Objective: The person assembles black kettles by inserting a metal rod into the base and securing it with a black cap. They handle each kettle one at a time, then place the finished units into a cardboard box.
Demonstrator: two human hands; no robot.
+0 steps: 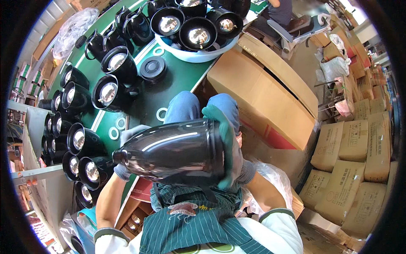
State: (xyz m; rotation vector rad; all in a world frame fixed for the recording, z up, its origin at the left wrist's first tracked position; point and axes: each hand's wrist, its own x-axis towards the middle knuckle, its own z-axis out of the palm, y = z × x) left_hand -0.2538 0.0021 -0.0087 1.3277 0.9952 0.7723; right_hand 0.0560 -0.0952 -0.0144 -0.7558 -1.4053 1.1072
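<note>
A glossy black thermos jug lies on its side above my lap, its narrow end pointing left and its wide end right. My right hand, in a green and grey glove, grips the wide end, with the fingers wrapped over the rim. Around the narrow end is my left hand, in a grey glove; the jug hides most of its fingers. Just beyond, on the green table, lie a round black lid and several white rings. More black jugs with silvery insides stand to the left.
A pale blue basin heaped with black jugs stands at the table's far edge. One large cardboard box is beside my right knee. Stacked cartons line the right. Far off, a person sits near a grey chair.
</note>
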